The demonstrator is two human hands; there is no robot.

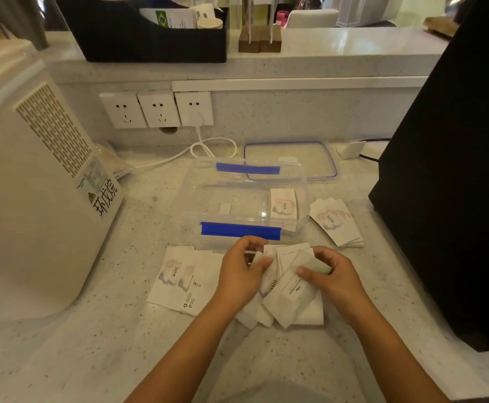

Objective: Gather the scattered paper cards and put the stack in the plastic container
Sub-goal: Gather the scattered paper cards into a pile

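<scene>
Both hands meet over a loose pile of paper cards [284, 298] on the speckled counter [121, 344] — the left hand [241, 274] and the right hand [331, 276] each pinch cards from the pile between fingers and thumb. The clear plastic container [246, 199] with blue clips sits open just behind the pile, a few cards already inside. Its lid [291, 159] lies behind it. More cards [183, 279] lie left of the hands, another stack [337, 222] beside the container's right wall. A white appliance [34, 199] crowds the left, a black box [452, 184] the right.
</scene>
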